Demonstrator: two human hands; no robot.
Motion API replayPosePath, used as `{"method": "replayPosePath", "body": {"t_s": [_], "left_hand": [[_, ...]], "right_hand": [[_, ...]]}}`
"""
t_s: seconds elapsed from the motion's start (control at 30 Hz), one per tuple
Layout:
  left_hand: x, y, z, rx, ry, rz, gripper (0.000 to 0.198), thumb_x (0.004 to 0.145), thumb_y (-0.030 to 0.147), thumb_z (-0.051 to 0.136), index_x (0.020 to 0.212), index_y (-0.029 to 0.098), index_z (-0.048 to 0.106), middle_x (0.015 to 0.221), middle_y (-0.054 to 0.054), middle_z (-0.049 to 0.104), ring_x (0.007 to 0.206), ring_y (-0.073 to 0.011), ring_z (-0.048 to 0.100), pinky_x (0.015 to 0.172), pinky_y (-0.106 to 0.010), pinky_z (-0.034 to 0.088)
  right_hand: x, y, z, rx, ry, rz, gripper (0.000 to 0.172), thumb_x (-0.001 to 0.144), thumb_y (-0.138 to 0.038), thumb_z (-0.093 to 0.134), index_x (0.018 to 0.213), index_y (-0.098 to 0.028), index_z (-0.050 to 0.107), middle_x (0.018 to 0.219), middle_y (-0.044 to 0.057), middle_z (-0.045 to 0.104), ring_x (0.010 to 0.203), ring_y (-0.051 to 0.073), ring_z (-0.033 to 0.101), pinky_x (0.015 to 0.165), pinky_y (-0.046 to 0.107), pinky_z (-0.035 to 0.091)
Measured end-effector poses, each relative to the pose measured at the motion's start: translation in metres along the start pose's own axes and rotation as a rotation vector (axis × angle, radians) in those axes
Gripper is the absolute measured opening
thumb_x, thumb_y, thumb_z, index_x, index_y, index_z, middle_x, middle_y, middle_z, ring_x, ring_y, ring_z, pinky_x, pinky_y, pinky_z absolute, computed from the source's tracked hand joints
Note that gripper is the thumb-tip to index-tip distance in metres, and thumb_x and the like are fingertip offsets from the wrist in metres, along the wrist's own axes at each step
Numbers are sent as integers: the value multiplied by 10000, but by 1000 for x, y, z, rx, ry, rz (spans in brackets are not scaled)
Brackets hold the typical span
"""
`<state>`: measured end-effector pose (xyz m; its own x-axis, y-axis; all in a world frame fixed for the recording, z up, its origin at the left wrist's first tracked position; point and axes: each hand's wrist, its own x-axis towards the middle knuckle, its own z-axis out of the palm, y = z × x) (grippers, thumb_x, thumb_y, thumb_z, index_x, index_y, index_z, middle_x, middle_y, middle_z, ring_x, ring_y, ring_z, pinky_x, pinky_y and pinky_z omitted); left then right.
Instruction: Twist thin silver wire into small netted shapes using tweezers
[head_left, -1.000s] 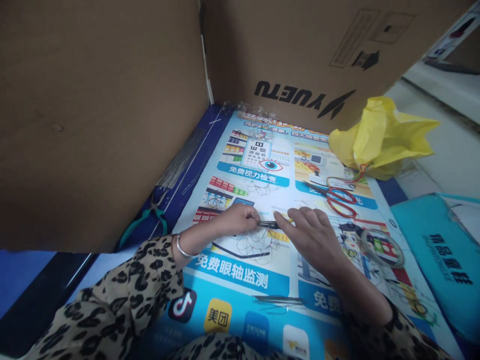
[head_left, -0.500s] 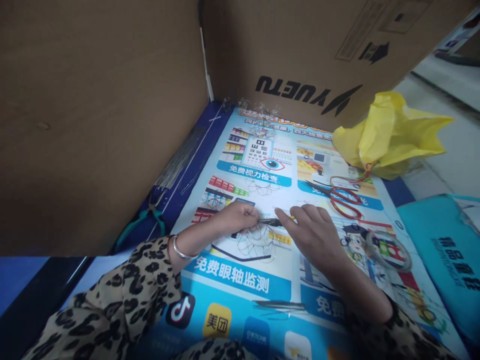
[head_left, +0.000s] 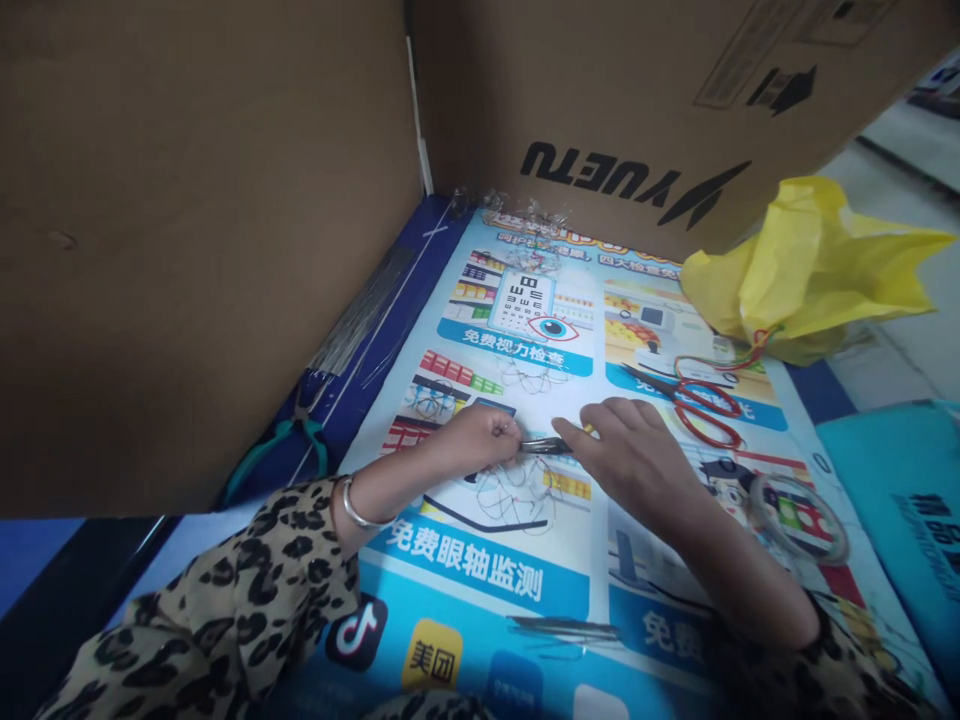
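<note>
My left hand (head_left: 487,440) is closed in a pinch at the tip of dark metal pliers (head_left: 546,446); wire shows beside its fingertips, though the exact piece it grips is too small to tell. From the right, my right hand (head_left: 626,450) wraps round the pliers' handles, with a bit of yellow showing between the fingers. A loose tangle of thin bent wire (head_left: 517,495) hangs or lies just below both hands, over the printed poster (head_left: 480,580). Nearer to me lies a small bundle of straight wires (head_left: 566,630).
Red-handled scissors (head_left: 705,405), a yellow bag (head_left: 810,270), a clear ring-shaped coil (head_left: 799,518) and a turquoise packet (head_left: 892,500) are on the right. Teal-handled pliers (head_left: 307,430) and long wires (head_left: 367,310) lie left, beside tall cardboard (head_left: 210,250). Wire shapes (head_left: 534,262) lie farther back.
The view has shifted slightly, so the bag, scissors and coil appear farther right. The pliers show a little more between my hands; both hands keep their hold.
</note>
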<state>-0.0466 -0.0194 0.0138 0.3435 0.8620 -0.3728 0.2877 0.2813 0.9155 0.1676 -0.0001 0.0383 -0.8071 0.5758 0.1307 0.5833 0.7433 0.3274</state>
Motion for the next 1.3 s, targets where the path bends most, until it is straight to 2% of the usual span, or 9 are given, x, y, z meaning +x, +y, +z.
{"method": "replayPosePath", "body": {"t_s": [0.13, 0.33, 0.77, 1.07, 1.3], "left_hand": [[2, 1, -2, -39, 12, -37, 79, 667, 137, 489, 672, 132, 567, 527, 25, 558, 386, -59, 426, 362, -164, 311], [7, -11, -4, -174, -28, 9, 95, 670, 135, 482, 653, 119, 574, 499, 24, 539, 372, -48, 411, 349, -158, 290], [5, -7, -2, -310, -15, -38, 72, 677, 103, 494, 619, 125, 529, 468, 43, 503, 373, -39, 409, 367, -149, 296], [5, -7, -2, -257, -13, -20, 75, 677, 127, 490, 606, 134, 515, 477, 43, 502, 357, -38, 388, 343, -153, 265], [4, -5, 0, -232, 16, -24, 75, 673, 140, 500, 604, 132, 526, 482, 38, 508, 354, -38, 388, 344, -155, 269]], "right_hand": [[5, -2, -11, -157, 37, -73, 281, 827, -128, 479, 1075, -214, 578, 849, 67, 568, 801, 216, 409, 724, 359, 255], [8, -5, -18, -282, 99, -117, 293, 830, -140, 456, 1093, -195, 571, 829, 71, 568, 792, 231, 415, 720, 376, 262], [6, -9, -12, -165, 39, -2, 271, 818, -147, 503, 1072, -192, 587, 802, 73, 572, 767, 213, 409, 656, 361, 242], [4, -10, -2, -98, -18, 60, 254, 801, -171, 556, 1052, -194, 591, 782, 55, 561, 756, 206, 401, 643, 348, 231], [4, -11, 4, -31, -21, 125, 150, 795, -162, 556, 929, -198, 616, 728, 52, 546, 744, 197, 403, 639, 331, 231]]}}
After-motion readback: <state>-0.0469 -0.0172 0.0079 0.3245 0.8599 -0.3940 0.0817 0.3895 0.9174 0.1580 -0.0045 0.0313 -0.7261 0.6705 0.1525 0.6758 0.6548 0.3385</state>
